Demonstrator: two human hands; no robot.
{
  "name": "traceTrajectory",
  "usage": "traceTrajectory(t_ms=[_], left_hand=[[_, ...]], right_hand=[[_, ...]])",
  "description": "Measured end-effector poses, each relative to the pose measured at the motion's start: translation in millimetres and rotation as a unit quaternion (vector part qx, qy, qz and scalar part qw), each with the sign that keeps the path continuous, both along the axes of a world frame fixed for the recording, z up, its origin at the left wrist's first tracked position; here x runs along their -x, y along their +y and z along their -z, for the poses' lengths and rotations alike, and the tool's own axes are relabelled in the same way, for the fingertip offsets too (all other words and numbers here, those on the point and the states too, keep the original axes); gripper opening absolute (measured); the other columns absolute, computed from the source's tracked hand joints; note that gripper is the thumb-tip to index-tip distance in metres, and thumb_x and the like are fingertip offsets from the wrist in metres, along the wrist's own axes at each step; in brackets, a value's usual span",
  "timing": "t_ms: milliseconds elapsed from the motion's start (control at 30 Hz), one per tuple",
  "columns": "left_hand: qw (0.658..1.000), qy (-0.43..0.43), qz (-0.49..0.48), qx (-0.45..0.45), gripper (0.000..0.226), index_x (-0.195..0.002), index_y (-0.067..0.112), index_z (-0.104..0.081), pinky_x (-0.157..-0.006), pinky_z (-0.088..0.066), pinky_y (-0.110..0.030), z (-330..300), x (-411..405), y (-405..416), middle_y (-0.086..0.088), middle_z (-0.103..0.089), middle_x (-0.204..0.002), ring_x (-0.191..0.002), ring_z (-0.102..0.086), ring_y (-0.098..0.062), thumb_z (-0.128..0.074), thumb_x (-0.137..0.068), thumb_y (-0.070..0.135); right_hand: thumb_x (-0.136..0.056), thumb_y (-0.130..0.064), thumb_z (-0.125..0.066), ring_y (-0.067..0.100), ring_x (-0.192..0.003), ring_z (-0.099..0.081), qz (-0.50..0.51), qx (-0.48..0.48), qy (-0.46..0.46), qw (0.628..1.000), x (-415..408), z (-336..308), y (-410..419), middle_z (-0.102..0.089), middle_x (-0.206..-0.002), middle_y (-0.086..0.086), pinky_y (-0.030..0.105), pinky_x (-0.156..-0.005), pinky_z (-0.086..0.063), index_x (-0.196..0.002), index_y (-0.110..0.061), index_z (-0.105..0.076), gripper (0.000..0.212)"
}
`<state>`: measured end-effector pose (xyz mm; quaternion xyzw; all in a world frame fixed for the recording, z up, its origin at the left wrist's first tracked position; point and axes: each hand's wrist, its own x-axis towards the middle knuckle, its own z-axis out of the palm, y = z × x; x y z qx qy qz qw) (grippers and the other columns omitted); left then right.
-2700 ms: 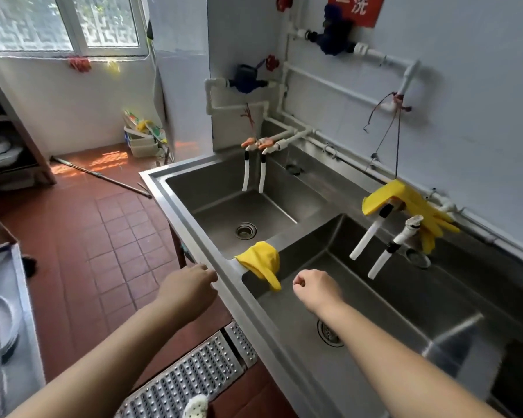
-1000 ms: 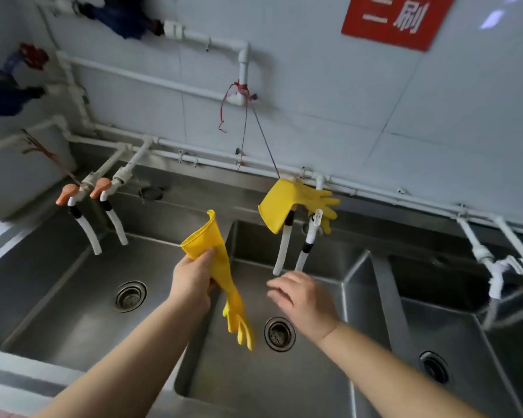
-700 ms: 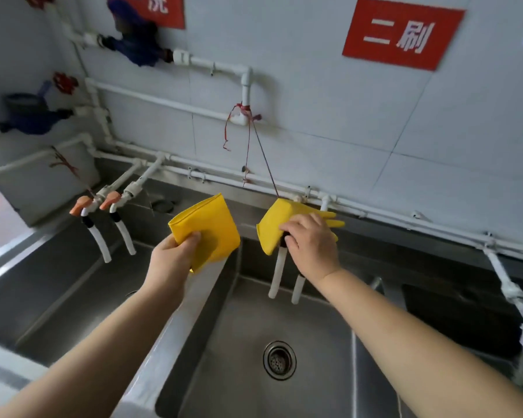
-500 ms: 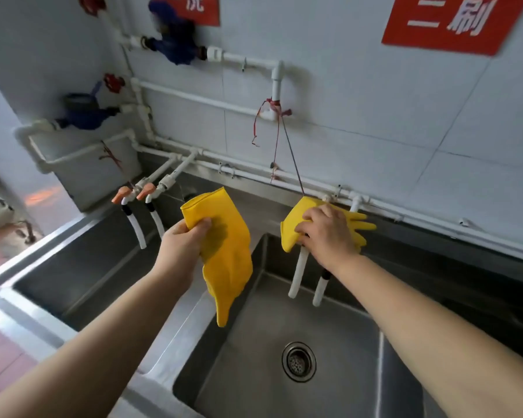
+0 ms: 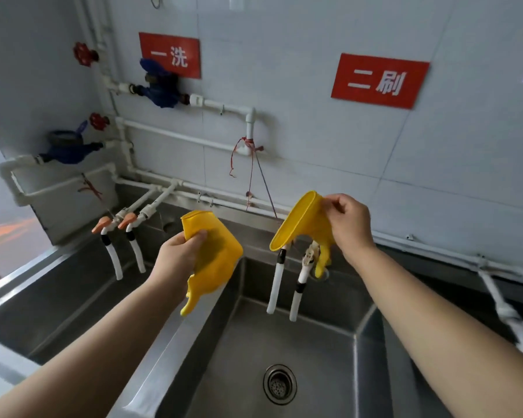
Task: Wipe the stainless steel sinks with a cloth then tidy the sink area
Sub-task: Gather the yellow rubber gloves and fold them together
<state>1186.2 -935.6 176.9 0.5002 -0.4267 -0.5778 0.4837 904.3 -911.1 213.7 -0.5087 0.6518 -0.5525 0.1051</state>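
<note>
A: Left hand (image 5: 175, 260) grips one yellow glove (image 5: 215, 254) over the divider (image 5: 175, 333), the middle sink (image 5: 284, 342) at five o'clock.
B: Right hand (image 5: 349, 226) pinches the second glove (image 5: 302, 224), cuff open, just above the twin taps (image 5: 287, 285); its fingers dangle against them.
A: Half a second ago that glove lay draped there. Now it's lifted.
B: Red string (image 5: 254, 176) hangs at twelve o'clock.

**Second glove lifted off the taps**

Right hand (image 5: 349, 226) was pressing flat on the yellow glove on the taps (image 5: 302, 224) half a second ago; now it pinches the cuff and has raised it, fingers apparently still draped over the middle taps (image 5: 287, 279). Left hand (image 5: 178, 257) has dropped slightly, its glove (image 5: 212, 254) hanging fingers-down.
</note>
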Motion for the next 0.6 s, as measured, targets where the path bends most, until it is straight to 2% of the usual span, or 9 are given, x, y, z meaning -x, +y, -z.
traceTrajectory(t_ms=[67,133,233,333,433,533,600], left_hand=[[0.999,0.003,0.030,0.021,0.018,-0.105,0.023,-0.060,-0.093,-0.047,-0.051,-11.9,1.8,3.0,-0.006,-0.065,-0.111,-0.100,-0.062,-0.027,-0.057,-0.092,0.034],[0.998,0.018,0.057,0.031,0.030,-0.119,0.020,-0.056,-0.094,-0.046,-0.050,-22.5,3.1,6.5,-0.004,-0.062,-0.115,-0.103,-0.060,-0.026,-0.056,-0.093,0.035],[0.994,0.036,0.093,0.049,0.039,-0.129,0.019,-0.050,-0.092,-0.043,-0.044,-33.8,2.3,14.7,0.002,-0.056,-0.115,-0.103,-0.055,-0.021,-0.053,-0.093,0.035],[0.986,0.047,0.151,0.048,0.047,-0.135,0.016,-0.046,-0.094,-0.041,-0.045,-35.5,-1.2,24.4,0.003,-0.056,-0.115,-0.098,-0.056,-0.019,-0.052,-0.094,0.037],[0.976,0.041,0.211,0.033,0.047,-0.133,0.018,-0.047,-0.088,-0.043,-0.042,-32.0,-3.3,38.1,0.003,-0.059,-0.109,-0.087,-0.057,-0.015,-0.051,-0.093,0.043],[0.955,0.061,0.290,0.012,0.032,-0.119,0.026,-0.049,-0.086,-0.042,-0.041,-31.4,2.6,55.2,0.007,-0.060,-0.097,-0.085,-0.058,-0.014,-0.047,-0.094,0.045],[0.943,0.069,0.326,0.012,0.026,-0.104,0.023,-0.054,-0.078,-0.049,-0.036,-32.0,8.8,69.9,-0.001,-0.065,-0.083,-0.074,-0.063,-0.016,-0.044,-0.096,0.045]], right_hand=[[-0.092,-0.029,-0.058,-0.005,-0.073,-0.057,0.024,0.010,-0.008,1.000,-5.7,-20.4,18.5,-0.063,-0.075,-0.023,0.016,-0.061,-0.040,-0.073,-0.036,-0.062,0.020],[-0.090,-0.032,-0.059,-0.009,-0.069,-0.058,0.037,0.016,-0.013,0.999,-15.5,-36.6,37.1,-0.064,-0.071,-0.025,0.015,-0.059,-0.040,-0.072,-0.036,-0.063,0.019],[-0.088,-0.028,-0.063,-0.010,-0.068,-0.060,0.037,0.034,-0.010,0.999,-38.0,-51.7,64.7,-0.066,-0.072,-0.021,0.015,-0.061,-0.043,-0.072,-0.034,-0.065,0.018],[-0.087,-0.023,-0.065,-0.009,-0.068,-0.060,0.039,0.040,-0.004,0.998,-65.3,-55.7,91.7,-0.067,-0.073,-0.019,0.008,-0.060,-0.045,-0.073,-0.032,-0.066,0.017],[-0.087,-0.015,-0.065,-0.008,-0.069,-0.061,0.043,0.037,-0.021,0.998,-87.4,-48.2,117.8,-0.067,-0.076,-0.016,0.006,-0.063,-0.045,-0.076,-0.029,-0.066,0.017],[-0.089,-0.013,-0.062,0.002,-0.077,-0.063,0.073,0.018,-0.040,0.996,-99.8,-37.1,145.5,-0.068,-0.082,-0.009,0.016,-0.071,-0.049,-0.079,-0.027,-0.064,0.018],[-0.090,-0.013,-0.060,0.013,-0.083,-0.065,0.105,0.002,-0.060,0.993,-103.4,-29.2,164.5,-0.069,-0.086,-0.001,0.025,-0.073,-0.051,-0.080,-0.026,-0.063,0.016]])
